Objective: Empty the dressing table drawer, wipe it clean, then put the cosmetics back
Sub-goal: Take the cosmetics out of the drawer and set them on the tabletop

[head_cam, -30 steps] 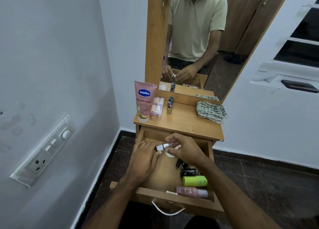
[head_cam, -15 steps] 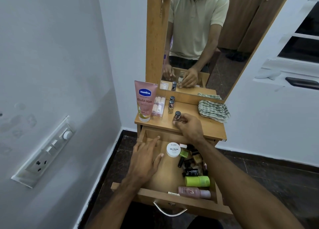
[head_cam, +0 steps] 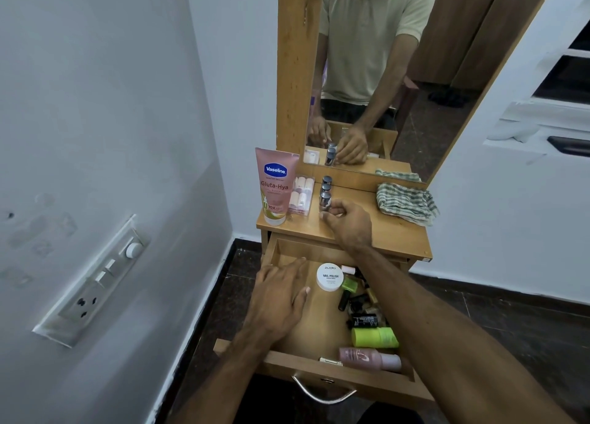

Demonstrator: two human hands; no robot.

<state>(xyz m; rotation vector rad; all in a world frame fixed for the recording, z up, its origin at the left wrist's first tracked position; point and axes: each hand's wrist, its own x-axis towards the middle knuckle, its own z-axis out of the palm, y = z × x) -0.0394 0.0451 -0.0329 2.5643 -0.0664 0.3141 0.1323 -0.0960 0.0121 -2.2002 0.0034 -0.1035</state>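
- Right hand point(head_cam: 349, 224) is reaching over the tabletop point(head_cam: 396, 235), its curled fingers sitting just beside the nearest small bottle point(head_cam: 325, 200); whether they are gripping it or have let go cannot be told.
- Left hand point(head_cam: 281, 299) is resting flat, fingers straight, on the bare left half of the drawer point(head_cam: 338, 374) floor, holding nothing.
- Drawer is standing pulled out, its front edge and metal handle point(head_cam: 322, 393) nearest the camera.
- Cosmetics are crowding the drawer's right side: white nail-polish-remover jar point(head_cam: 329, 276), green tube point(head_cam: 375, 337), pink bottle point(head_cam: 370, 359).
- Vaseline tube point(head_cam: 275, 185) is standing at the tabletop's left edge; checked cloth point(head_cam: 405, 201) is lying at the right rear, leaving open room mid-surface.
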